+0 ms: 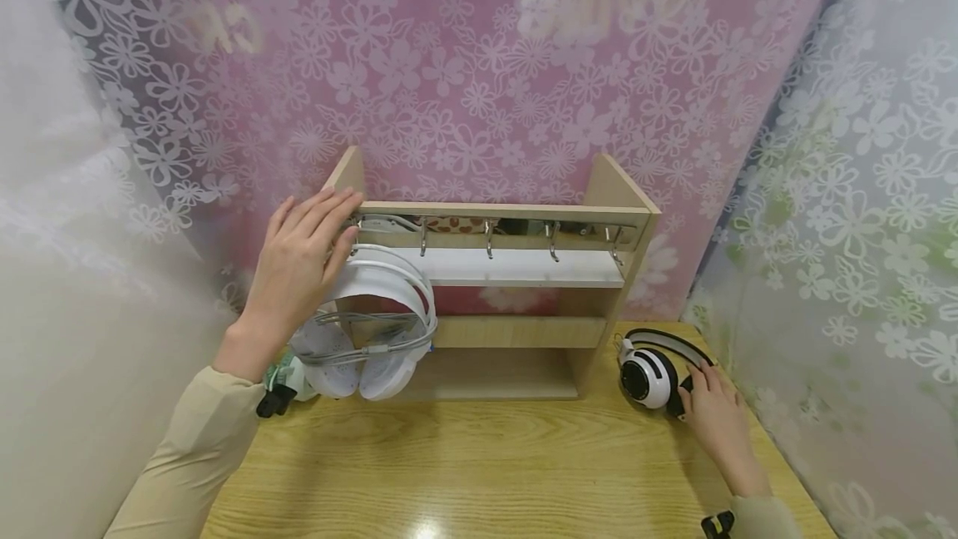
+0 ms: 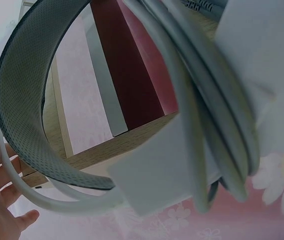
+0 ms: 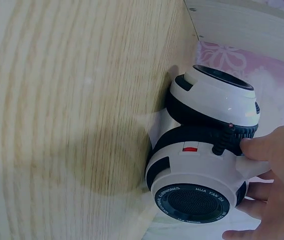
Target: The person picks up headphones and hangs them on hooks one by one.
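White headphones [image 1: 389,368] hang from the left end of a hook rail, their grey cable [image 1: 377,348] bundled across the ear cups. My left hand [image 1: 295,260] lies over the rack's top left corner, fingers extended, thumb beside the headband. The left wrist view shows the mesh-lined headband [image 2: 19,85] close up, with the hand [image 2: 2,190] behind its outer side. On the table at right sit white and black headphones [image 1: 647,379]. My right hand [image 1: 718,422] holds these by one side, thumb on the near ear cup [image 3: 196,170], other fingers partly hidden behind it.
The wooden rack [image 1: 516,332] carries several metal hooks [image 1: 489,241] and a white shelf [image 1: 524,267]. It stands on the wood-grain table [image 1: 464,464] against a pink flowered curtain [image 1: 479,65]. A white and green object [image 1: 299,379] is partly hidden at the rack's left.
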Demonstrator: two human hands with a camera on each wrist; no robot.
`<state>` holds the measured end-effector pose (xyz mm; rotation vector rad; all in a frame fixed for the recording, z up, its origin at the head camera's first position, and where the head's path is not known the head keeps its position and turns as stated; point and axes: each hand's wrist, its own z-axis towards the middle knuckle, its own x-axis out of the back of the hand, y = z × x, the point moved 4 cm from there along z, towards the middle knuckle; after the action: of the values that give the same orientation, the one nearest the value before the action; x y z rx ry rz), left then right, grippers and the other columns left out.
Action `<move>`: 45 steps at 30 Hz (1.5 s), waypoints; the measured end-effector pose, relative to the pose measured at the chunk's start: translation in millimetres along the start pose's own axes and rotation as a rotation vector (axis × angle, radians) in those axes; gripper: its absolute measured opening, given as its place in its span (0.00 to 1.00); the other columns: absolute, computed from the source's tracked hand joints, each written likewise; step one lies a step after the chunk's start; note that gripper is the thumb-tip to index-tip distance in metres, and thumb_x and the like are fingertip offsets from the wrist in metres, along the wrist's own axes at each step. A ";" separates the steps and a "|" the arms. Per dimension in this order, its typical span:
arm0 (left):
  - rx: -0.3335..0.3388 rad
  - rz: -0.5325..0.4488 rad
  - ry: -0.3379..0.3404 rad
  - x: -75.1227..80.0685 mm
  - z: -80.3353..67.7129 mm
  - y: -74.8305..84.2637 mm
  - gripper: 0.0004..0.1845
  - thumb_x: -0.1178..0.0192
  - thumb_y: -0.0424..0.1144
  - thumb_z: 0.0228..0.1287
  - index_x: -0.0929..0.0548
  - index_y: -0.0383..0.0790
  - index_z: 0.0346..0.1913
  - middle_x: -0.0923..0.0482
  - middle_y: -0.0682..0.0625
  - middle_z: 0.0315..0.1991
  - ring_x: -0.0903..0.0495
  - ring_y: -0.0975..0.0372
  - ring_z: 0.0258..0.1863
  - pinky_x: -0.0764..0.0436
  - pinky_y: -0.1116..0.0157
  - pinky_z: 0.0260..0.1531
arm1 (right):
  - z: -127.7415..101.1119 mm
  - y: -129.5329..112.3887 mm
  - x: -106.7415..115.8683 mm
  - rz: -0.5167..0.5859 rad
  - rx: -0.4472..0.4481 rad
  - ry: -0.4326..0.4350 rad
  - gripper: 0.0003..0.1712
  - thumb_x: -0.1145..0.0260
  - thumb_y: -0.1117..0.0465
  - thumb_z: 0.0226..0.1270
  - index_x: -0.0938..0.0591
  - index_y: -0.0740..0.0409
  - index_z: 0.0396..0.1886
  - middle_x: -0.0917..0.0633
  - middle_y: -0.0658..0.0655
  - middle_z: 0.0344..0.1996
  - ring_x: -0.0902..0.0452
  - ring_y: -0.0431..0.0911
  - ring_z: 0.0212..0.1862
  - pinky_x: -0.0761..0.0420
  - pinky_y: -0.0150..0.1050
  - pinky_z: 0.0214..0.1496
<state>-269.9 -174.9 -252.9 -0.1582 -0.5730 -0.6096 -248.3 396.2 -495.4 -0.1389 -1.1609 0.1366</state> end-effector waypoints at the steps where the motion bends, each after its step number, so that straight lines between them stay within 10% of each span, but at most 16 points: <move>1: -0.001 -0.001 0.001 0.0 0.0 0.0 0.23 0.44 0.41 0.76 0.25 0.43 0.71 0.25 0.45 0.68 0.30 0.48 0.70 0.45 0.45 0.75 | -0.3 -0.1 0.2 0.001 0.000 0.001 0.27 0.38 0.64 0.74 0.30 0.77 0.65 0.34 0.81 0.66 0.38 0.77 0.65 0.41 0.81 0.59; 45: 0.002 -0.004 0.011 0.2 0.6 0.3 0.23 0.45 0.41 0.77 0.25 0.43 0.70 0.25 0.46 0.68 0.30 0.49 0.70 0.46 0.44 0.75 | -22.3 -13.2 8.9 0.005 0.079 0.062 0.24 0.33 0.70 0.67 0.26 0.78 0.59 0.30 0.81 0.62 0.35 0.77 0.63 0.32 0.74 0.56</move>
<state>-269.8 -174.6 -252.3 -0.1516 -0.5636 -0.6129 -223.8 384.0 -493.7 -0.0754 -1.0917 0.1814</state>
